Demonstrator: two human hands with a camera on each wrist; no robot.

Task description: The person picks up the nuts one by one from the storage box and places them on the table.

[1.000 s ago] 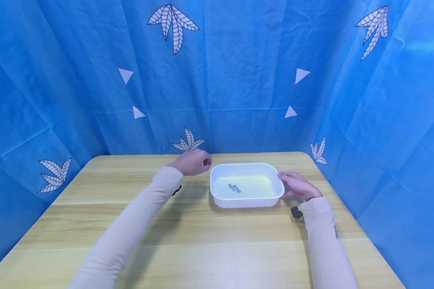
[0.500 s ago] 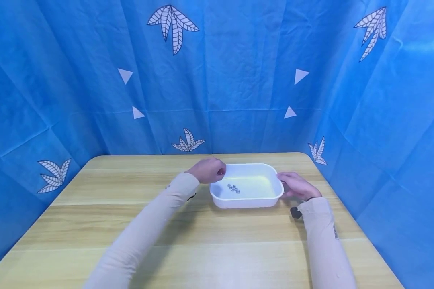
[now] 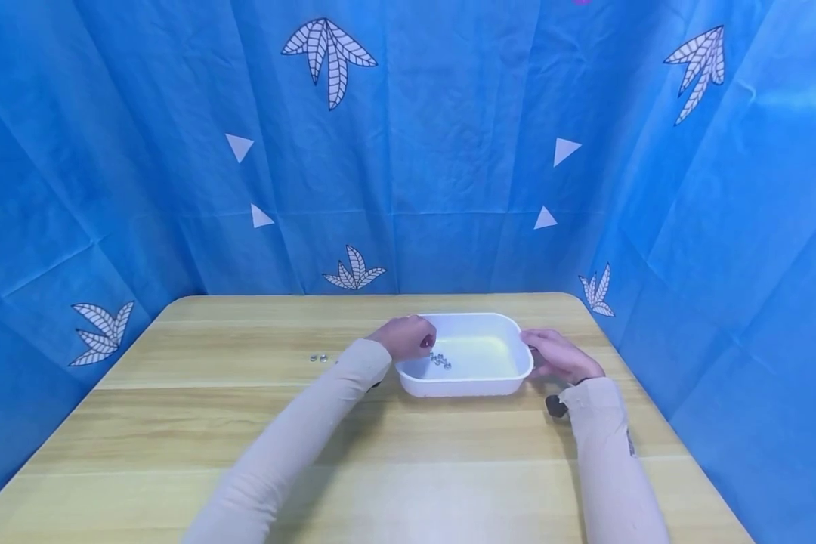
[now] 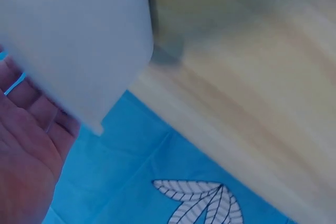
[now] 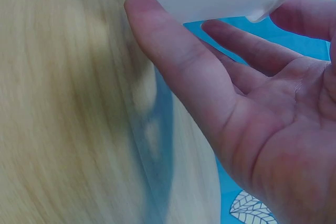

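Note:
A white plastic tub (image 3: 461,387) stands on the table. Several small silvery pieces that look like nuts (image 3: 439,360) lie at the left of its floor. My left hand (image 3: 406,338) reaches over the tub's left rim, its fingers bent downward above the pieces. In the left wrist view, the tub's wall (image 4: 79,35) hides the fingertips of that hand (image 4: 31,140), and I cannot tell whether they pinch anything. My right hand (image 3: 556,353) holds the tub's right end. In the right wrist view, the thumb (image 5: 178,61) presses the outer wall and the index finger reaches the rim.
A few more silvery pieces (image 3: 318,358) lie on the wooden table (image 3: 245,438) left of the tub, partly beside the left sleeve (image 3: 313,423). Blue curtain (image 3: 449,151) with leaf prints surrounds the table's back and sides.
My left hand has moved right and slightly down, from beside the tub to over its left side. Small pieces on the table have come into view behind the arm. My right hand stays put.

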